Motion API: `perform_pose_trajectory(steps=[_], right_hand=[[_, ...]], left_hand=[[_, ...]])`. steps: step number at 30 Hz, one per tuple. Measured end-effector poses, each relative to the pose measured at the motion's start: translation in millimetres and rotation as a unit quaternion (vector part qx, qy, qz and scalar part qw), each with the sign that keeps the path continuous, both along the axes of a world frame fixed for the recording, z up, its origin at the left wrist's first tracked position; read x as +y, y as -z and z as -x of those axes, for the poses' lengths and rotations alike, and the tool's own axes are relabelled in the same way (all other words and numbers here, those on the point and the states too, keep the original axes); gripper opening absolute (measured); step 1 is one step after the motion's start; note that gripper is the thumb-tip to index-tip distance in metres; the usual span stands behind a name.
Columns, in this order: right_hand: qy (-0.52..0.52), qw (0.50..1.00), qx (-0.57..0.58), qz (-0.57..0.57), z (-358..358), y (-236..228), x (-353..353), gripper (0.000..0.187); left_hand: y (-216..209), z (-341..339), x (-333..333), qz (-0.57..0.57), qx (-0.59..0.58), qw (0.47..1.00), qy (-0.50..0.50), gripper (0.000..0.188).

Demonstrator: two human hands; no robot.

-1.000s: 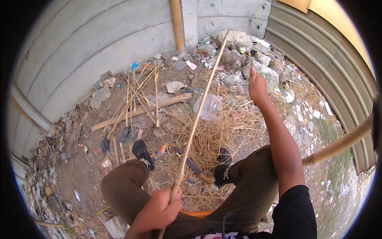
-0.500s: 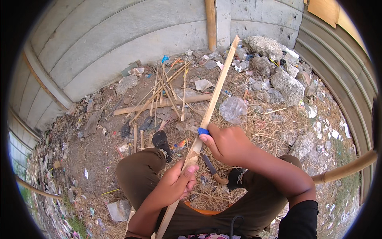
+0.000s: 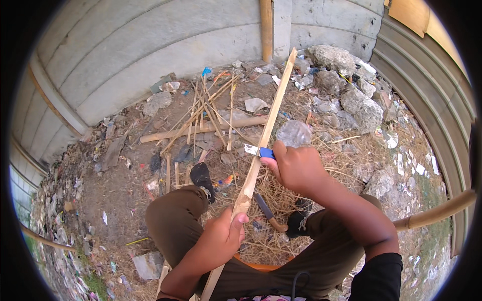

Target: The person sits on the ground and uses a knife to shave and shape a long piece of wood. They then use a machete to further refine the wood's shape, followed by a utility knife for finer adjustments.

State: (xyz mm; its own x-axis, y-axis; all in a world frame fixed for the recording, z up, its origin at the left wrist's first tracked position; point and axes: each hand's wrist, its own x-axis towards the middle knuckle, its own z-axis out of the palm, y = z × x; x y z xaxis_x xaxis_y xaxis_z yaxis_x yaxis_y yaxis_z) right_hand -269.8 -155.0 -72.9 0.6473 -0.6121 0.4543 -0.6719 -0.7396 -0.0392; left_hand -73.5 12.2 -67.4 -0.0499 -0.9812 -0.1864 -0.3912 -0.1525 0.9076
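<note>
A long, pale bamboo strip (image 3: 275, 113) slants from my lap up toward the far wall. My left hand (image 3: 220, 238) is wrapped round its lower part, just below a rough, chipped patch. Higher up, my right hand (image 3: 298, 166) grips a blue-handled utility knife (image 3: 266, 152). Its wide, shiny blade lies across the strip and sticks out past the left edge. Between my legs on the straw rests a tool with a dark blade and a curved wooden handle (image 3: 271, 219), apart from both hands.
Thin bamboo sticks (image 3: 203, 108) lie crossed over a thick bamboo pole (image 3: 201, 130) ahead. Concrete rubble (image 3: 360, 106) is heaped at the far right, near a corrugated metal fence (image 3: 427, 90). A concrete wall (image 3: 165, 50) closes the far side. Litter and straw cover the ground.
The knife has turned, and its blade now shows fully across the strip. My right hand has shifted slightly to the right; the strip's far end has tipped a little left and nearer.
</note>
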Motion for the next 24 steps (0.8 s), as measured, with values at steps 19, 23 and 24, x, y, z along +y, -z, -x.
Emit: perform_pose_trajectory(steps=[19,23,24], right_hand=[[0.037,0.996,-0.015,0.080,9.8,9.2,-34.6,0.044],[0.077,0.991,-0.017,0.104,10.5,10.4,-49.1,0.043],[0.104,0.990,-0.027,0.090,11.2,6.5,-54.9,0.043]], left_hand=[[-21.0,8.6,11.7,-0.033,-0.107,0.994,-0.006,0.026],[-24.1,9.2,14.6,-0.031,-0.115,0.993,0.000,0.026],[-25.0,8.8,15.9,-0.025,-0.108,0.994,0.003,0.026]])
